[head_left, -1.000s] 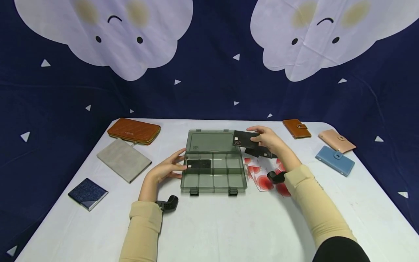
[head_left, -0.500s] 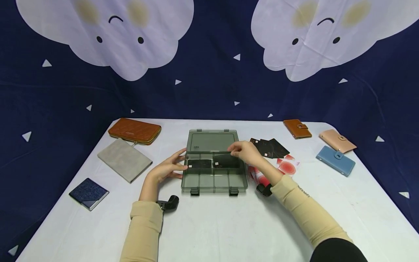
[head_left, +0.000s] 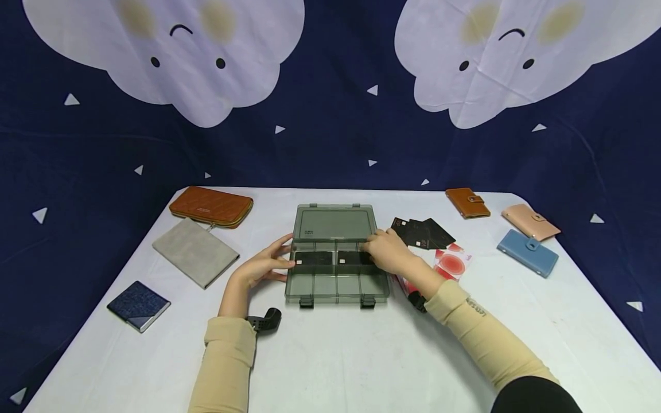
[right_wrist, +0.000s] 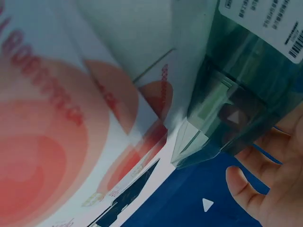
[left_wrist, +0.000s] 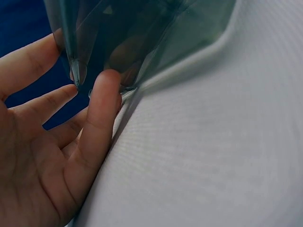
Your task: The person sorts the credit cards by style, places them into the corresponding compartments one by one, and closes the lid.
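A translucent grey-green compartment box [head_left: 335, 223] lies with its lid folded back, mid-table. My left hand [head_left: 260, 267] touches its left side, thumb near the rim and fingers spread; the left wrist view shows the fingertips against the clear plastic. Two black cards lie in the back row: the left card [head_left: 314, 258] in one compartment, the right card [head_left: 351, 258] beside it. Over that right card's end is my right hand [head_left: 389, 252], its fingertips partly hidden in the head view. In the right wrist view, its thumb and fingers stand apart beside the box wall.
Several black cards [head_left: 423, 234] and red-and-white cards [head_left: 453, 264] lie right of the box. Farther right are brown [head_left: 467, 203], pink [head_left: 531, 222] and blue [head_left: 528, 253] card holders. At left are an orange-brown zip wallet [head_left: 212, 206], a grey cover [head_left: 196, 252] and a navy holder [head_left: 138, 306].
My right hand has carried a black card from the pile at right into the box's back-right compartment, where it now lies lower. My left hand has stayed at the box's left side.
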`<state>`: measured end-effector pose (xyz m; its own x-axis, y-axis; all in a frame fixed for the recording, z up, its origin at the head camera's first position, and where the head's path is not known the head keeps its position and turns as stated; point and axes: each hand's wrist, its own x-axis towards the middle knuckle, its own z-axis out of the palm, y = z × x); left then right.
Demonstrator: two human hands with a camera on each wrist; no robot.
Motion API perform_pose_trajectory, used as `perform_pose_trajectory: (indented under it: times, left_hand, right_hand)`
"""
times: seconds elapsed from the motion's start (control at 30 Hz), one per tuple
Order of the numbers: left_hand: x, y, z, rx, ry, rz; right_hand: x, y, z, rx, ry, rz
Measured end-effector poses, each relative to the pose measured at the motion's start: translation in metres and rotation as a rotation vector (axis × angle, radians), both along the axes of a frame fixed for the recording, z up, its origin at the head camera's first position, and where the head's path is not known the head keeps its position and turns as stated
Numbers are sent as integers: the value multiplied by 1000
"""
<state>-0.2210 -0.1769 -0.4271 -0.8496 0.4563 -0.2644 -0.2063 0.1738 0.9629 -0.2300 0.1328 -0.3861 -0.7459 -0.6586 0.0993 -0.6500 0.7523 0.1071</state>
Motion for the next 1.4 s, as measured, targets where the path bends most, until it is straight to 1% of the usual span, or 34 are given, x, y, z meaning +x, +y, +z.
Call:
perform_pose_trajectory:
  times: [0.07, 0.1, 0.17, 0.23, 0.27, 0.33, 0.4, 0.43, 0.5, 0.57, 0.63, 0.73, 0.83, 0.9, 0.97, 1.07, 1.17, 1.27, 1.33, 1.4]
  left_hand:
    - [0, 0, 0, -1, -5, 2]
    - [0, 0, -1, -1, -6, 2]
    - [0, 0, -1, 1, -5, 1]
    - [0, 0, 0, 2, -7, 3]
    - [0, 0, 0, 3, -8, 2]
    - [1, 0, 0, 4, -9, 2]
    - [1, 0, 1, 7, -11, 3]
    - [1, 0, 0, 9, -9, 1]
    - [1, 0, 0, 7, -8, 1]
    - [1, 0, 0, 1, -13, 5]
    - [1, 1, 0, -4, -17, 9]
    - [1, 1, 0, -6, -26, 14]
    - [2, 0, 0, 2, -25, 14]
    - [2, 0, 0, 4, -25, 13]
    - [1, 0, -1, 5, -24, 11]
    - [0, 0, -1, 4, -22, 11]
    - [0, 0, 1, 1, -22, 17]
    - [0, 0, 1, -2, -19, 16]
    - [1, 0, 2, -3, -19, 16]
    - [0, 0, 1, -3, -16, 14]
  right_hand:
    - [-1, 1, 0, -4, -13, 11]
    - [-3, 2, 0, -33, -34, 23]
    - [-6, 7, 4, -136, -115, 39]
    - [-13, 14, 8, -275, -229, 29]
    - [-17, 20, 10, -347, -281, 14]
    - [-27, 33, 12, -458, -353, -47]
    - [-38, 49, 10, -516, -379, -119]
    - [-43, 57, 9, -529, -375, -147]
    - [-52, 73, 5, -522, -372, -204]
    - [-58, 86, 1, -481, -393, -269]
    - [-62, 95, 0, -418, -437, -337]
    - [-65, 104, 0, -298, -529, -433]
    - [-68, 108, 0, -235, -589, -487]
    - [-69, 110, 0, -210, -595, -504]
    - [-71, 110, -1, -200, -573, -510]
    - [-73, 110, -1, -201, -505, -509]
    - [-75, 110, 0, -225, -425, -506]
    - [-75, 112, 3, -273, -379, -497]
    - [-75, 114, 6, -326, -368, -484]
    - [-76, 117, 10, -399, -381, -461]
